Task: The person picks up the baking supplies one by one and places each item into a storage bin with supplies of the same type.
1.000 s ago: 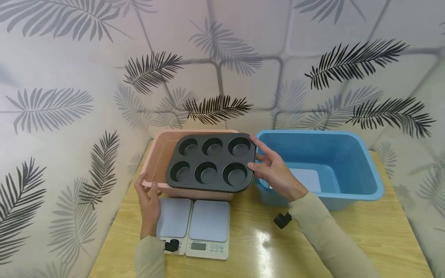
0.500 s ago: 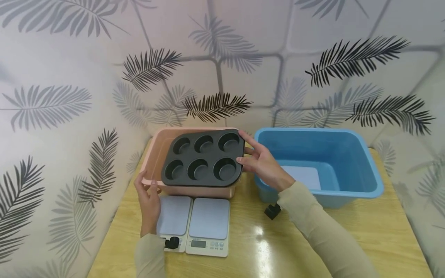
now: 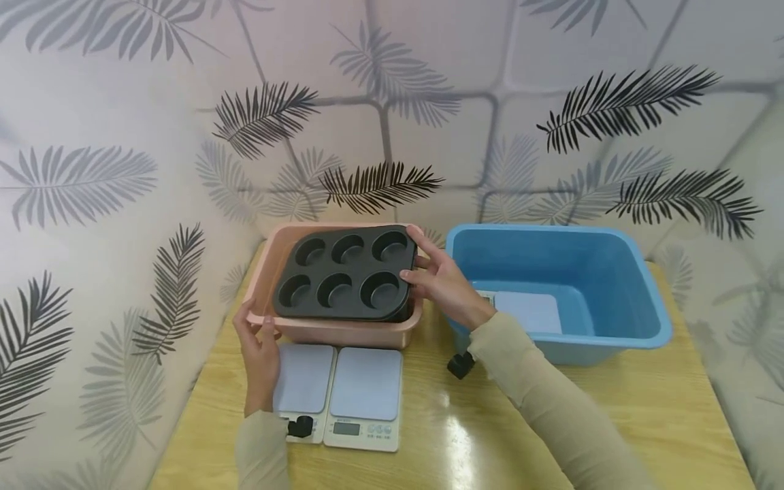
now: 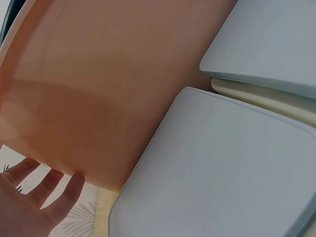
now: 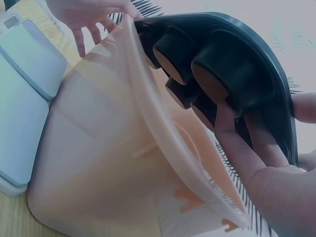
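Note:
A dark muffin tin [image 3: 346, 273] with several round cups is tilted over the pink tub [image 3: 343, 332], its left part within the tub's opening. My right hand [image 3: 450, 284] grips the tin's right end, thumb on the top edge and other fingers beneath among the cups, as the right wrist view shows [image 5: 276, 168]. At the tub's front left corner, my left hand [image 3: 260, 357] holds the rim between thumb and fingers. In the left wrist view its fingers [image 4: 64, 202] touch the tub's outer side.
Two white kitchen scales, the left one [image 3: 302, 381] and the right one [image 3: 366, 388], lie in front of the pink tub. To the right stands a blue tub [image 3: 612, 340] with another white scale [image 3: 528, 312] inside. A patterned cloth hangs behind the wooden table [image 3: 465, 435].
My right hand has moved left and lower with the muffin tin, bringing it further into the pink tub. The left hand stays on the tub's rim.

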Motion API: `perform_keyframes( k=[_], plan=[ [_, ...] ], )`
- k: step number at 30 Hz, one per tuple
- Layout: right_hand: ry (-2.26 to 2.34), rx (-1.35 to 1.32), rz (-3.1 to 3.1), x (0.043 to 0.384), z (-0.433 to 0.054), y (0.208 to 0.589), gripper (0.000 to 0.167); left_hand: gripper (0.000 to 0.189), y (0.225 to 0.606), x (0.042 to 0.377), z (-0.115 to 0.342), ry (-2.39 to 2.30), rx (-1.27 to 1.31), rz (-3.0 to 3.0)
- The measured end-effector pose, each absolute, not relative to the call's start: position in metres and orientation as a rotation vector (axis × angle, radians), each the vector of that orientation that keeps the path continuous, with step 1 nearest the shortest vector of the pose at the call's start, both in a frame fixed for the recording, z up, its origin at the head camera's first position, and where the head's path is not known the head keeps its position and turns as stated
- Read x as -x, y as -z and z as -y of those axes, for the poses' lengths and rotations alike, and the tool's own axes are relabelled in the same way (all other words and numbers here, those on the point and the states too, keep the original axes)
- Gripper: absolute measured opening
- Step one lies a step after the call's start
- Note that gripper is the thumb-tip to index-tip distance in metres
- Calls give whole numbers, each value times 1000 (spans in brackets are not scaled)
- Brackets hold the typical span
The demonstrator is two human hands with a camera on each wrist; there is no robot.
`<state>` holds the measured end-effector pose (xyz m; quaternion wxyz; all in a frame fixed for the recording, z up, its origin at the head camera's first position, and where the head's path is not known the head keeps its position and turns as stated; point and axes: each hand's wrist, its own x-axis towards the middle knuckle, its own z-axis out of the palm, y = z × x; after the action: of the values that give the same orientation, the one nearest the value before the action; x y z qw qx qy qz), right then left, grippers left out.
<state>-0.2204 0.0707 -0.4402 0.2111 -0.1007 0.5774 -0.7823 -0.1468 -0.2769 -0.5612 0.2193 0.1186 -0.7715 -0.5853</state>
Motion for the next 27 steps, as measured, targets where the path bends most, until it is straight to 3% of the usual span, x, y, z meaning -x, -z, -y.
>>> perform_keyframes(
  k=[27],
  plan=[
    [2009, 152, -1811, 233, -35, 443, 90, 56, 559, 147, 275, 1616, -405, 2175]
  ],
)
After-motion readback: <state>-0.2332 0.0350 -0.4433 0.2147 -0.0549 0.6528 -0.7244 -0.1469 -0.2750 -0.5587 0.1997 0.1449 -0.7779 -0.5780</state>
